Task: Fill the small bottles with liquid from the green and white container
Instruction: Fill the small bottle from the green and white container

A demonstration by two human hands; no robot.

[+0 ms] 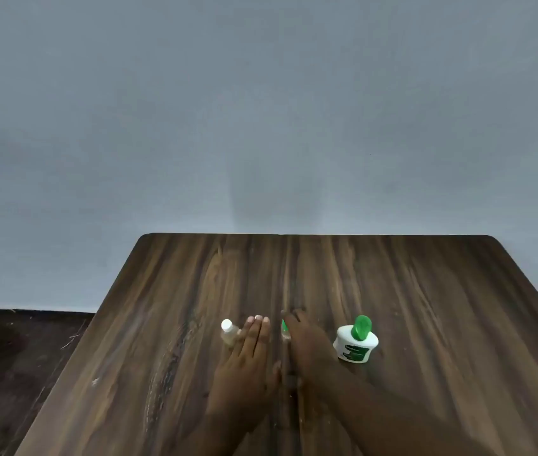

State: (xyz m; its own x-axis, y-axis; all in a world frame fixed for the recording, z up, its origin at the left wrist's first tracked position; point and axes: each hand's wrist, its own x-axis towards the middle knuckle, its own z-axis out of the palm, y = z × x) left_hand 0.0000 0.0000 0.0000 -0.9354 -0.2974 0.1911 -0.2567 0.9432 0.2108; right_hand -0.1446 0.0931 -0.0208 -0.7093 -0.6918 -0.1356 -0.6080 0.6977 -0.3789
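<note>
Flanking green-capped bottle (284,328), left hand (244,360) and right hand (307,348) lie flat, straight-fingered; green-and-white container (356,345) stands nearby.

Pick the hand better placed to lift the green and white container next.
Right, probably. The right hand lies flat just beside the squat white container with the green cap; the left hand lies farther off, by the small white-capped bottle.

Row of three: white-capped bottle (228,332), green-capped bottle (284,328), container (356,345).
Bottles small and clear, the green-capped one mostly hidden; container squat, white, green-topped, upright at right.
</note>
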